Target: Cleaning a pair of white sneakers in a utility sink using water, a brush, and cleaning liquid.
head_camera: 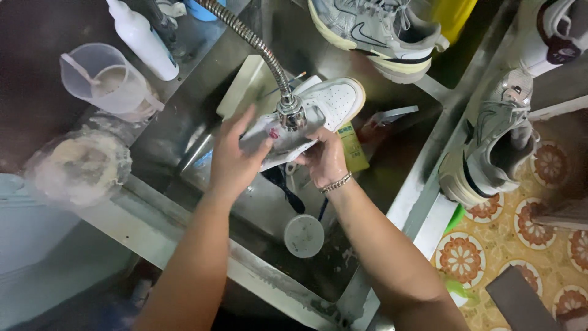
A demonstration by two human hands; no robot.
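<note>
A white sneaker (327, 104) is held over a steel sink (184, 214), under the head of a flexible metal faucet hose (289, 110). My left hand (233, 156) grips the heel end of the sneaker from the left. From below, my right hand (324, 160), with a chain bracelet on its wrist, holds the sneaker's middle. Dark laces hang down from the shoe into the sink.
A round grey lid (304, 236) lies in the sink. A clear measuring jug (107, 79) and a white bottle (144, 40) stand at the left. Grey sneakers rest on the sink rim at the top (373, 30) and at the right (490, 147). Patterned floor tiles (520, 245) show at the lower right.
</note>
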